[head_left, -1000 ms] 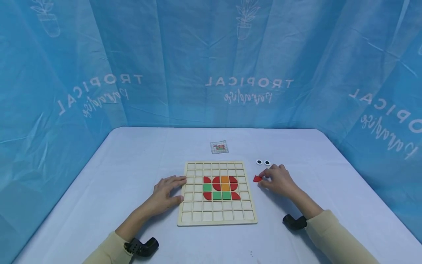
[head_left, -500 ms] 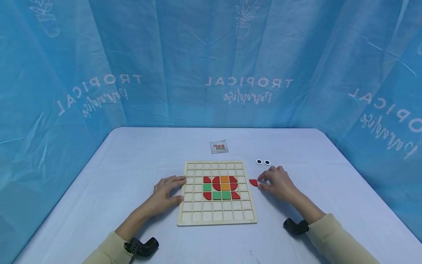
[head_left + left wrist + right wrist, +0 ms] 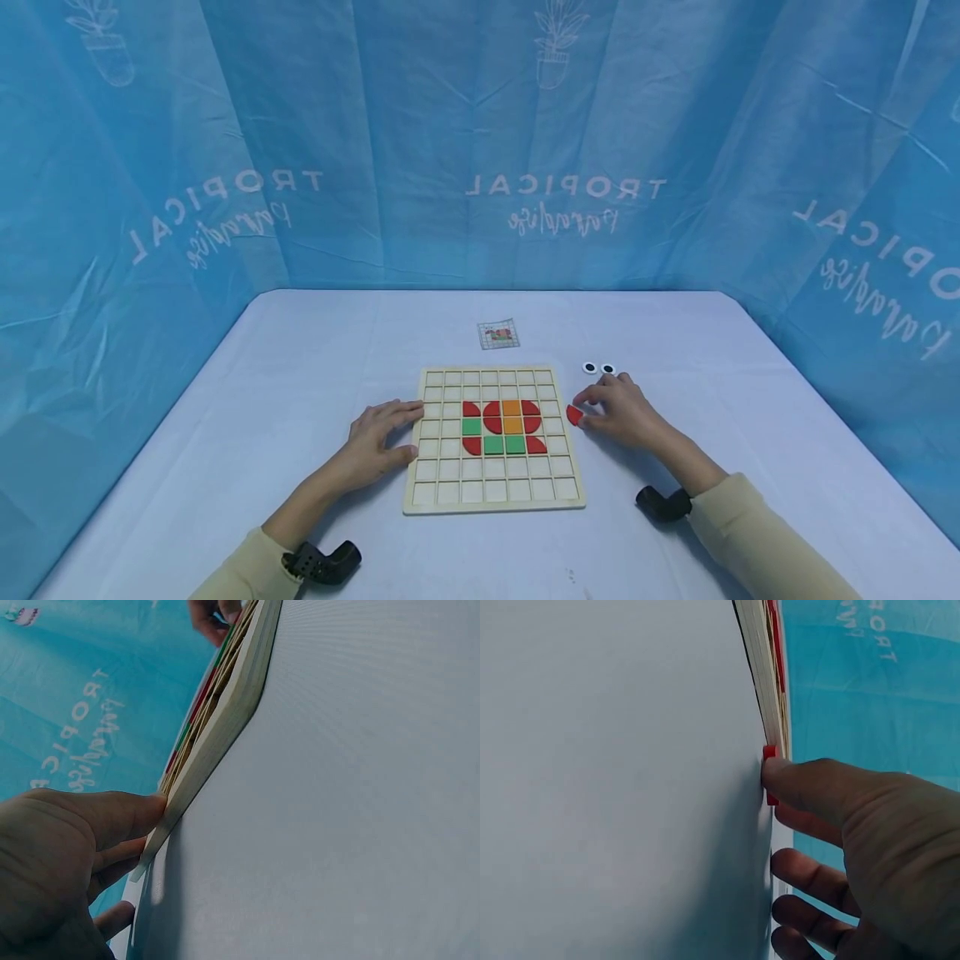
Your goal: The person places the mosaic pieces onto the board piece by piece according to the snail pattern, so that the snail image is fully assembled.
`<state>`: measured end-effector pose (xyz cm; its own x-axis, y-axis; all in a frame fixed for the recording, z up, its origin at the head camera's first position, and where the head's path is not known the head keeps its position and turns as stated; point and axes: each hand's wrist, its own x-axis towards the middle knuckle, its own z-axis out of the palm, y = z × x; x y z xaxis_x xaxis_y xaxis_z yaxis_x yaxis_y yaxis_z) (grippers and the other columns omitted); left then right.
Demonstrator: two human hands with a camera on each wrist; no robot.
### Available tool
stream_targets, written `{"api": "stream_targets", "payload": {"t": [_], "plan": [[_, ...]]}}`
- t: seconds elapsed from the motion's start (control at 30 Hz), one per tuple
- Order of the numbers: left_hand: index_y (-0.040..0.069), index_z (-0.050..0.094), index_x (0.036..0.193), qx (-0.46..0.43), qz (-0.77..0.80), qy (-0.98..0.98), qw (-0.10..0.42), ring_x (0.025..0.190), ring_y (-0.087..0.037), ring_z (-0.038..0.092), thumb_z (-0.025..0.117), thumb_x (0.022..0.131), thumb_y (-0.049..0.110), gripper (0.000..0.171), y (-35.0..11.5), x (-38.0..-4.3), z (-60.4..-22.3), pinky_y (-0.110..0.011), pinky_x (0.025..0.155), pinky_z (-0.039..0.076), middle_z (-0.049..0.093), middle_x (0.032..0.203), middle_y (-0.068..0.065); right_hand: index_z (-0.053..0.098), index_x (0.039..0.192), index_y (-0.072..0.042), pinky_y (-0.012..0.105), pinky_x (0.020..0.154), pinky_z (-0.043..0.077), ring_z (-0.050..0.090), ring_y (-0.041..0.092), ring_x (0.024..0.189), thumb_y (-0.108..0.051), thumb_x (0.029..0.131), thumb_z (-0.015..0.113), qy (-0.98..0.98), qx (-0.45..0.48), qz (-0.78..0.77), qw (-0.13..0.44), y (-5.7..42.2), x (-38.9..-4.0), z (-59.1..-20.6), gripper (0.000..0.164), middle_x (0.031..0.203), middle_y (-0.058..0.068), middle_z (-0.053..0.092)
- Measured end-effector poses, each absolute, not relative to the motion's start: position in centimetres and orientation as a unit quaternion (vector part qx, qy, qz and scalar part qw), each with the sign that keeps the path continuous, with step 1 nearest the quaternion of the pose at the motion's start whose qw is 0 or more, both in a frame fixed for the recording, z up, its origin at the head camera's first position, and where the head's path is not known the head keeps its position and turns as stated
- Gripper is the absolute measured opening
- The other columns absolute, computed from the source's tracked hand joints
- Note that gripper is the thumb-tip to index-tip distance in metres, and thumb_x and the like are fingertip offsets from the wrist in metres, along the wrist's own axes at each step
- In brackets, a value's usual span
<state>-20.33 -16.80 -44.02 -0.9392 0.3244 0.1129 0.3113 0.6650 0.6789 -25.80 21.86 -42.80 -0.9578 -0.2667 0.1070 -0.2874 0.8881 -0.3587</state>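
A pale wooden grid board lies on the white table, with red quarter-circle tiles and green and orange square tiles set in its middle cells. My left hand rests against the board's left edge, fingers extended, thumb touching the side. Just off the right edge, my right hand pinches a loose red quarter-circle tile between thumb and index finger. In the right wrist view the thumb covers part of this tile, which sits low at the tabletop; the other fingers are loosely bent.
Two white eye tiles with black pupils lie beyond my right hand. A small pattern card with a gridded picture is behind the board. Blue curtains hang around the table's back and sides.
The red quarter-circle tile has turned and shifted left toward the board, the right hand moving left with it. The left hand and the board stay where they were.
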Motion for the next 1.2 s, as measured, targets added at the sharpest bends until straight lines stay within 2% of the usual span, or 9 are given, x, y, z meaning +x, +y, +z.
{"api": "stream_targets", "payload": {"t": [0.23, 0.43, 0.67, 0.83, 1.0, 1.2], "plan": [[0.008, 0.052, 0.134, 0.178, 0.373, 0.911, 0.006, 0.139, -0.037, 0.024, 0.068, 0.083, 0.018, 0.055, -16.8, -20.3, -44.2, -0.063, 0.108, 0.010, 0.044, 0.146, -0.009, 0.072, 0.103, -0.025, 0.034, 0.077, 0.041, 0.045, 0.021, 0.103, -0.029, 0.073, 0.080, -0.968, 0.163, 0.192, 0.007, 21.5, -26.3, -42.9, 0.032, 0.105, 0.005, 0.061], [0.008, 0.052, 0.135, 0.177, 0.374, 0.910, 0.010, 0.139, -0.038, 0.024, 0.068, 0.083, 0.019, 0.055, -16.8, -20.3, -44.2, -0.063, 0.108, 0.009, 0.043, 0.147, -0.009, 0.073, 0.103, -0.026, 0.032, 0.076, 0.040, 0.043, 0.021, 0.102, -0.030, 0.072, 0.080, -0.968, 0.161, 0.193, -0.012, 21.8, -26.3, -42.8, 0.032, 0.104, 0.003, 0.059], [0.009, 0.051, 0.135, 0.172, 0.370, 0.913, 0.012, 0.140, -0.038, 0.023, 0.068, 0.083, 0.018, 0.055, -16.8, -20.4, -44.1, -0.063, 0.109, 0.009, 0.043, 0.147, -0.008, 0.073, 0.098, -0.024, 0.032, 0.075, 0.038, 0.044, 0.020, 0.100, -0.025, 0.075, 0.078, -0.961, 0.175, 0.213, 0.001, 22.6, -25.8, -42.8, 0.024, 0.105, 0.003, 0.062], [0.010, 0.051, 0.136, 0.172, 0.373, 0.912, 0.017, 0.140, -0.038, 0.022, 0.068, 0.083, 0.017, 0.056, -16.9, -20.4, -44.1, -0.063, 0.109, 0.008, 0.042, 0.148, -0.008, 0.073, 0.098, -0.023, 0.030, 0.074, 0.039, 0.044, 0.020, 0.099, -0.027, 0.075, 0.078, -0.962, 0.177, 0.207, 0.008, 22.4, -25.7, -42.2, 0.024, 0.104, 0.002, 0.062], [0.010, 0.051, 0.136, 0.172, 0.375, 0.911, 0.018, 0.140, -0.038, 0.022, 0.068, 0.083, 0.016, 0.056, -17.0, -20.3, -44.0, -0.062, 0.109, 0.008, 0.041, 0.148, -0.008, 0.072, 0.099, -0.021, 0.034, 0.078, 0.043, 0.044, 0.021, 0.102, -0.026, 0.076, 0.078, -0.959, 0.196, 0.201, 0.030, 21.6, -25.9, -40.8, 0.024, 0.105, 0.003, 0.061], [0.008, 0.050, 0.136, 0.179, 0.374, 0.910, 0.016, 0.140, -0.039, 0.022, 0.067, 0.083, 0.016, 0.056, -17.0, -20.3, -43.9, -0.062, 0.109, 0.008, 0.042, 0.148, -0.009, 0.072, 0.099, -0.019, 0.031, 0.076, 0.044, 0.043, 0.019, 0.099, -0.026, 0.077, 0.077, -0.953, 0.202, 0.221, 0.038, 19.0, -26.0, -39.2, 0.024, 0.100, 0.000, 0.062]]}}
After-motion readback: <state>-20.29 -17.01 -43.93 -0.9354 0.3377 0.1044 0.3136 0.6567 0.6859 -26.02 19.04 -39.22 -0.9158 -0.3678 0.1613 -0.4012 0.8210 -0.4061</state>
